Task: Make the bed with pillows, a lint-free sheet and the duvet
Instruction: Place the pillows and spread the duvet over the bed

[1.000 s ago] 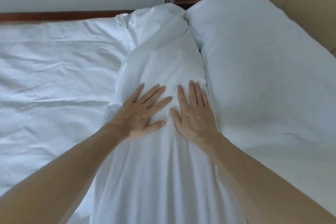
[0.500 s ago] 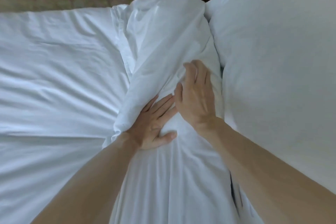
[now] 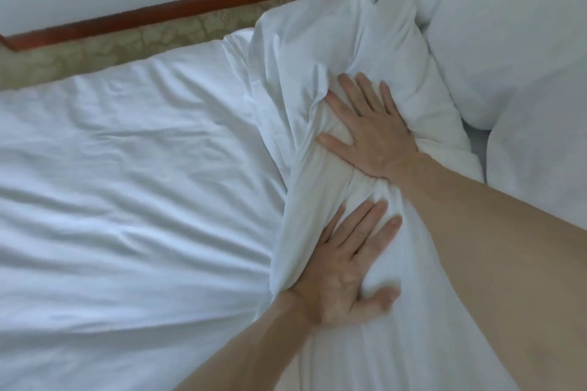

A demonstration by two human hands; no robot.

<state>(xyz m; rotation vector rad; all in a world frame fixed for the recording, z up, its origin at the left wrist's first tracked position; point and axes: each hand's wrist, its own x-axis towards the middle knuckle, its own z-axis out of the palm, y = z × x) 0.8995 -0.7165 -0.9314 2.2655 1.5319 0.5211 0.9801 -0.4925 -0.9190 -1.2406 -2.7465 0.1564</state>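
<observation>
Both hands flat, fingers straight, pressing the rumpled pillow [image 3: 355,51] at center frame: right hand [image 3: 370,133] above, left hand [image 3: 343,267] lower. Second pillow [image 3: 508,41] upper right; sheet [image 3: 127,184] fills the left, probably fitted.

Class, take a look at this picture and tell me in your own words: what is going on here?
A person is making a bed. Both hands lie flat, fingers straight, pressing on a white pillow in a loose, creased case: the right hand farther up, the left hand nearer the camera. A second pillow sits beside it on the right. The white sheet covers the mattress on the left, with some wrinkles in it.
</observation>
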